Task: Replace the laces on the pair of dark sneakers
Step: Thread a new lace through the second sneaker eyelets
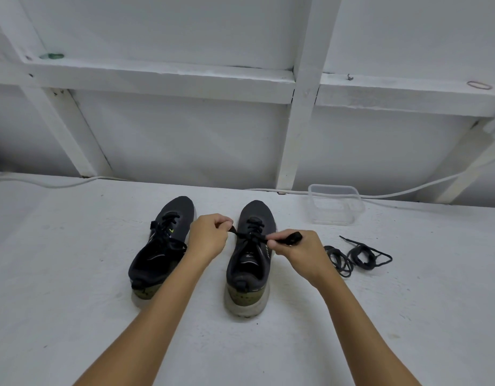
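Two dark sneakers stand side by side on the white surface, toes pointing away from me. The left sneaker is laced, with its knot tied. Over the right sneaker both hands work the black lace. My left hand pinches one end of that lace at the shoe's left side. A loop of the same lace is pinched by my right hand at the shoe's right side. The lace runs taut between the two hands across the tongue.
Two coiled black spare laces lie on the surface right of the shoes. A clear plastic container stands behind them near the wall. A white cable runs along the back edge under the white wooden frame.
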Action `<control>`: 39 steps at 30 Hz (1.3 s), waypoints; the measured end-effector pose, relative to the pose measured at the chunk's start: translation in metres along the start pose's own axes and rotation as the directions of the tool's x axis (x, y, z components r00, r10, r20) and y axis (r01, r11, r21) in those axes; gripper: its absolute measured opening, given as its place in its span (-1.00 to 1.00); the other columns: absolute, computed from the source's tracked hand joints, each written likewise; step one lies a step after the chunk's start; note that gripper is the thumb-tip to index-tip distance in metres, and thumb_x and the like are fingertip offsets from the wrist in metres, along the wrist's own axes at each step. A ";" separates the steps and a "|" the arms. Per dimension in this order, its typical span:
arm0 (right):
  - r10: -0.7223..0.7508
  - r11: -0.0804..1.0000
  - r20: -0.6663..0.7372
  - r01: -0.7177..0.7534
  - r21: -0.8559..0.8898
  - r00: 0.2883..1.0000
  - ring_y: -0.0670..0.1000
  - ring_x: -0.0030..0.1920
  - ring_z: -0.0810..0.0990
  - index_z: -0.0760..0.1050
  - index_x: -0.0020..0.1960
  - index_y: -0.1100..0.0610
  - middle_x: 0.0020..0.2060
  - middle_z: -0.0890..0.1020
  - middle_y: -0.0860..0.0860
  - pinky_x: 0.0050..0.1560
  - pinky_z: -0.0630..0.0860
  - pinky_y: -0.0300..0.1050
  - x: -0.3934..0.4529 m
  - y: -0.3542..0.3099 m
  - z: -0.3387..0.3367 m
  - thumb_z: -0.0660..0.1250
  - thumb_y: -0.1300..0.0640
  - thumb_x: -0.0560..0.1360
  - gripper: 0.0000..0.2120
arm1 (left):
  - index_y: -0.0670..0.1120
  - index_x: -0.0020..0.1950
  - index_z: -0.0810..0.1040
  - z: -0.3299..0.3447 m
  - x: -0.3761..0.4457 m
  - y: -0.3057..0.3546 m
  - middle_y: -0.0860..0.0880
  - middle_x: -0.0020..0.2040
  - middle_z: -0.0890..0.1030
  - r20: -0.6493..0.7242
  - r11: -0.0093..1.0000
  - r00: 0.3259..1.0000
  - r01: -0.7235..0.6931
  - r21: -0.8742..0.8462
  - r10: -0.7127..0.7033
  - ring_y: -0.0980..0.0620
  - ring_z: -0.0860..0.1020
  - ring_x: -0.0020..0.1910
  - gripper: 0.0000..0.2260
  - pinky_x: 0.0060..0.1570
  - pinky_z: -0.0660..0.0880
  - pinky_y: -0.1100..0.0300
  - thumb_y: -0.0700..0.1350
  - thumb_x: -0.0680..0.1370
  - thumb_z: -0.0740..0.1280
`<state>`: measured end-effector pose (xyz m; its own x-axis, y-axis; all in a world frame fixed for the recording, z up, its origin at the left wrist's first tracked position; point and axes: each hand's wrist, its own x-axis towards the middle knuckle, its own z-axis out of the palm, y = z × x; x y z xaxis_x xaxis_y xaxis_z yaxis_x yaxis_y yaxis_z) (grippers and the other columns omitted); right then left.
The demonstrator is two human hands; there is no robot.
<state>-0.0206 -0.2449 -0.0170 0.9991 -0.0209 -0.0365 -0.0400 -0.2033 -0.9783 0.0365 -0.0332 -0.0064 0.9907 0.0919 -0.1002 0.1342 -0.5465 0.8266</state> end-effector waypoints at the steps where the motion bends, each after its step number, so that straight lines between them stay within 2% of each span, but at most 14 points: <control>1: 0.035 0.999 0.012 -0.035 0.014 0.999 -0.11 -0.07 0.72 0.75 -0.12 -0.13 -0.12 0.76 -0.10 -0.04 0.58 -0.32 -0.002 0.002 -0.002 0.52 0.21 0.47 -0.78 | -0.08 0.06 0.71 0.002 -0.001 -0.003 0.04 -0.05 0.69 -0.011 1.000 1.000 0.006 0.007 -0.006 0.02 0.64 -0.01 -0.86 0.06 0.53 0.15 -0.12 0.61 0.35; 7: 0.112 0.991 0.017 -0.113 0.072 0.994 -0.03 -0.12 0.74 0.73 -0.18 -0.03 -0.20 0.75 -0.01 -0.10 0.58 -0.34 -0.006 0.007 -0.010 0.47 0.29 0.49 -0.77 | -0.05 -0.08 0.64 0.008 -0.003 -0.012 0.06 -0.19 0.61 -0.057 0.996 0.996 0.072 -0.044 -0.075 -0.04 0.65 -0.05 -0.87 0.08 0.55 0.05 -0.15 0.62 0.32; 10: 0.112 0.991 0.018 -0.113 0.072 0.994 0.00 -0.16 0.73 0.71 -0.20 -0.02 -0.23 0.73 0.00 -0.09 0.61 -0.27 -0.006 0.008 -0.010 0.44 0.31 0.52 -0.74 | -0.04 -0.10 0.62 0.008 -0.001 -0.015 0.09 -0.24 0.59 -0.088 0.993 0.990 0.106 -0.043 -0.109 -0.02 0.61 -0.11 -0.87 -0.05 0.52 0.13 -0.15 0.62 0.32; 13: 0.107 0.988 0.017 -0.108 0.114 0.994 -0.06 -0.19 0.71 0.71 -0.22 0.01 -0.25 0.72 -0.03 -0.10 0.61 -0.28 -0.007 0.011 -0.007 0.40 0.34 0.54 -0.71 | -0.09 -0.01 0.66 0.011 -0.003 -0.018 0.09 -0.21 0.59 -0.093 0.992 0.988 0.118 -0.046 -0.122 0.06 0.57 -0.16 -0.87 -0.15 0.43 0.21 -0.15 0.63 0.31; 16: 0.105 0.986 -0.010 -0.103 0.133 0.994 -0.10 -0.13 0.69 0.69 -0.17 0.01 -0.21 0.71 -0.07 -0.08 0.62 -0.22 -0.008 0.011 -0.003 0.38 0.31 0.58 -0.74 | -0.12 0.05 0.67 0.014 -0.009 -0.019 0.06 -0.16 0.60 -0.084 0.999 0.996 0.035 0.000 -0.035 0.02 0.56 -0.09 -0.84 -0.10 0.37 0.24 -0.14 0.64 0.29; 19: 0.117 0.989 -0.081 -0.108 0.100 0.990 -0.04 0.00 0.70 0.66 -0.01 -0.01 -0.09 0.73 -0.06 -0.05 0.65 -0.13 -0.009 0.013 0.005 0.39 0.22 0.59 -0.85 | -0.11 0.25 0.62 0.010 -0.017 -0.021 -0.02 0.09 0.61 -0.033 0.994 0.997 -0.072 0.086 0.075 0.00 0.55 0.04 -0.75 0.03 0.39 0.19 -0.09 0.68 0.22; 22: 0.109 0.991 -0.121 -0.098 0.094 0.987 -0.13 0.07 0.67 0.58 0.14 -0.21 0.01 0.71 -0.13 0.06 0.64 -0.08 -0.017 0.011 0.017 0.41 0.06 0.59 -0.80 | -0.10 0.45 0.47 -0.001 -0.026 -0.020 -0.06 0.23 0.55 -0.024 0.977 0.983 -0.177 0.116 0.181 0.00 0.53 0.11 -0.66 0.16 0.39 0.16 -0.07 0.69 0.19; 25: 0.115 0.988 -0.154 -0.098 0.116 0.981 -0.30 0.07 0.62 0.52 0.10 -0.34 0.00 0.68 -0.29 0.16 0.57 -0.11 -0.029 0.005 0.030 0.44 -0.13 0.53 -0.81 | -0.11 0.40 0.52 -0.014 -0.040 -0.015 -0.02 0.19 0.59 -0.091 0.938 0.937 -0.326 0.115 0.337 0.10 0.52 0.03 -0.69 0.10 0.43 0.20 -0.11 0.66 0.27; 28: 0.064 0.994 -0.139 -0.051 0.091 0.988 -0.39 0.16 0.54 0.54 0.10 -0.41 0.07 0.64 -0.38 0.19 0.48 -0.21 -0.045 0.000 0.042 0.45 -0.30 0.38 -0.70 | -0.10 0.33 0.57 -0.028 -0.056 -0.018 0.02 0.17 0.61 -0.160 0.884 0.879 -0.413 0.217 0.449 0.05 0.51 0.17 -0.71 0.12 0.43 0.20 -0.13 0.61 0.35; 30: 0.029 0.998 -0.124 -0.022 0.060 0.992 -0.42 0.23 0.48 0.49 0.22 -0.36 0.16 0.59 -0.41 0.27 0.41 -0.19 -0.053 0.000 0.048 0.47 -0.33 0.32 -0.52 | -0.14 0.31 0.58 -0.040 -0.065 -0.025 -0.01 0.18 0.62 -0.229 0.852 0.834 -0.433 0.294 0.502 -0.03 0.49 0.23 -0.68 0.16 0.42 0.18 -0.14 0.56 0.43; 32: -0.010 1.000 -0.102 0.013 0.024 0.995 -0.45 0.24 0.45 0.42 0.25 -0.43 0.19 0.55 -0.47 0.22 0.38 -0.34 -0.060 -0.001 0.054 0.51 -0.30 0.30 -0.45 | -0.19 0.29 0.58 -0.053 -0.072 -0.034 -0.08 0.19 0.62 -0.310 0.825 0.780 -0.430 0.367 0.544 -0.09 0.49 0.23 -0.61 0.23 0.42 0.10 -0.11 0.49 0.49; 34: -0.036 0.999 -0.102 0.038 0.019 0.994 -0.46 0.21 0.46 0.39 0.23 -0.47 0.18 0.54 -0.49 0.06 0.42 -0.54 -0.065 -0.004 0.059 0.56 -0.23 0.29 -0.41 | -0.21 0.32 0.54 -0.065 -0.078 -0.045 -0.11 0.25 0.58 -0.372 0.834 0.767 -0.370 0.409 0.523 -0.13 0.46 0.30 -0.49 0.32 0.41 -0.03 -0.05 0.44 0.54; 36: -0.070 0.997 -0.120 0.073 0.020 0.990 -0.47 0.19 0.47 0.39 0.23 -0.46 0.16 0.54 -0.49 0.00 0.34 -0.66 -0.070 -0.005 0.064 0.58 -0.17 0.28 -0.39 | -0.21 0.39 0.48 -0.075 -0.085 -0.058 -0.13 0.35 0.52 -0.406 0.875 0.800 -0.285 0.391 0.442 -0.16 0.38 0.41 -0.35 0.39 0.35 -0.16 0.03 0.40 0.57; 39: -0.088 0.996 -0.099 0.091 0.019 0.991 -0.40 0.17 0.52 0.40 0.23 -0.43 0.16 0.58 -0.41 0.01 0.36 -0.64 -0.074 -0.005 0.069 0.58 -0.13 0.29 -0.39 | -0.10 0.51 0.32 -0.088 -0.094 -0.081 -0.03 0.47 0.37 -0.397 0.968 0.889 -0.160 0.191 0.226 -0.02 0.26 0.50 -0.18 0.45 0.28 0.00 0.17 0.37 0.54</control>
<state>-0.0931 -0.1744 -0.0236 0.9926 -0.0992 0.0704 0.0511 -0.1853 -0.9814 -0.0694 0.0761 -0.0150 0.9031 0.2893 0.3175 -0.0245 -0.7032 0.7105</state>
